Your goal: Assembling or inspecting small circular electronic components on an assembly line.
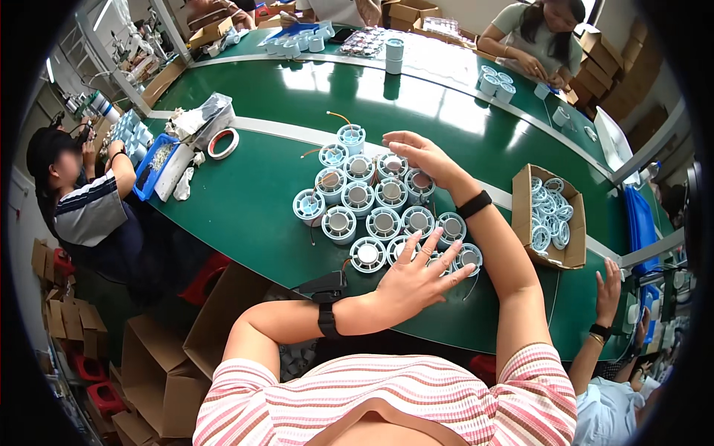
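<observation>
Several light blue round plastic housings [383, 223] stand upright in a tight cluster on the green table [245, 208]. Most carry a grey disc in the middle of a spoked top; thin wires stick out from some, such as the far housing [351, 136]. My left hand [416, 279] lies palm down over the near edge of the cluster, fingers spread, partly hiding the housings beneath. Along the far right side, my right hand [431, 158] curves beside the housings with its fingers stretched out. Neither hand grips anything that I can see.
Right of the cluster, a cardboard box [576, 258] holds pale blue rings. A tape roll [223, 144] and a blue tray [152, 178] are at left. Stacked blue cups [394, 56] stand across the table. Co-workers sit around; one's hand [608, 291] is at the right edge.
</observation>
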The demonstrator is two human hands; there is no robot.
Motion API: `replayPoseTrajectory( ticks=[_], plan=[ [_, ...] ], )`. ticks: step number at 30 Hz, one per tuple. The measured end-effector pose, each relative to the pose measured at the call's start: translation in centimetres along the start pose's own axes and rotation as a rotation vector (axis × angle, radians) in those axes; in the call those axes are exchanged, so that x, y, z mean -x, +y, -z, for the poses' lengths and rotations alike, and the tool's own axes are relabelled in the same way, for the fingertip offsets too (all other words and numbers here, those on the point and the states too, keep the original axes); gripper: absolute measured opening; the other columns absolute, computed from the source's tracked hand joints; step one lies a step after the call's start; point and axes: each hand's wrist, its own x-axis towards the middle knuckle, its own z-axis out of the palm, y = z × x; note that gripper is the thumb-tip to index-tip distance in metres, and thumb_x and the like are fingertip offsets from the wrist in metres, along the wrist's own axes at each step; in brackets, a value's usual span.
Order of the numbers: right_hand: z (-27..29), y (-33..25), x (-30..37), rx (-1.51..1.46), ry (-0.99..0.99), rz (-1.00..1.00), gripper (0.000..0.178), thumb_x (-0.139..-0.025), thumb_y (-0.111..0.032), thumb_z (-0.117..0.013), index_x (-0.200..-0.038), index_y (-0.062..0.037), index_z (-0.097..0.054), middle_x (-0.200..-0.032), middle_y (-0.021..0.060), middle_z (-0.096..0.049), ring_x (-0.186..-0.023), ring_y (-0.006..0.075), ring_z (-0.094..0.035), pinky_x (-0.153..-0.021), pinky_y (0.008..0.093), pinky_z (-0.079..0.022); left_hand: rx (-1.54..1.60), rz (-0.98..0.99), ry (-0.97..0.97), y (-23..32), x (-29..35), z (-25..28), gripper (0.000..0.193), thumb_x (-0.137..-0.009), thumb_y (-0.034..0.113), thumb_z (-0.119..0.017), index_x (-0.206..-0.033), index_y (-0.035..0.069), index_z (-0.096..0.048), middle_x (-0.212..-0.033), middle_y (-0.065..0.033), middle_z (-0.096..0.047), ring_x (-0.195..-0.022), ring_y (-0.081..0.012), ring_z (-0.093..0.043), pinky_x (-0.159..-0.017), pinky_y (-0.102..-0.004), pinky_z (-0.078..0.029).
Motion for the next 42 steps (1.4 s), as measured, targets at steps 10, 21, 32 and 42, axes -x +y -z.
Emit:
replayPoseTrajectory(
  ticks=[10,21,32,42],
  plan=[
    [1.9,-5.8,-0.2,0.466,-0.023,0.256,0.033,-0.100,-0.031,-0.064,-0.123,-0.0085,-0.070,-0.125,0.0063,-0.064,-0.112,0.0161,-0.060,-0.099,0.0317,-0.048,-0.163,0.542,0.202,-7.4,6.2,7.3,0.046,-0.089,0.023,-0.071,-0.132,0.011,-0.062,-0.138,-0.0127,-0.058,-0.129,-0.0304,-0.054,-0.108,-0.0473,-0.036],
    [-6.0,-2.8,-10.8,1.017,-0.374,0.301,0.041,-0.092,-0.048,-0.068,-0.130,-0.0310,-0.068,-0.139,0.0137,-0.052,-0.134,0.0396,-0.041,-0.115,0.0501,-0.034,0.406,0.634,0.230,-15.0,9.4,4.6,0.045,-0.094,0.019,-0.067,-0.137,0.008,-0.059,-0.141,-0.0200,-0.053,-0.127,-0.0378,-0.054,-0.106,-0.0439,-0.044],
    [-7.9,-3.6,-10.7,1.082,-0.321,0.212,0.077,-0.078,-0.069,-0.072,-0.139,-0.0245,-0.059,-0.139,0.0165,-0.049,-0.129,0.0436,-0.041,-0.110,0.0544,-0.038,0.212,0.889,0.189,-19.2,11.2,4.9,0.053,-0.089,0.021,-0.073,-0.140,0.014,-0.058,-0.136,-0.0239,-0.051,-0.123,-0.0407,-0.056,-0.103,-0.0440,-0.048],
    [-8.1,-4.6,-9.7,1.153,-0.218,0.358,0.097,-0.074,-0.065,-0.077,-0.153,-0.0228,-0.040,-0.144,0.0173,-0.045,-0.130,0.0440,-0.047,-0.103,0.0527,-0.045,0.533,0.683,0.167,-27.1,5.6,2.7,0.072,-0.085,0.004,-0.068,-0.151,0.008,-0.041,-0.146,-0.0169,-0.047,-0.132,-0.0272,-0.051,-0.107,-0.0387,-0.046]
  ],
)
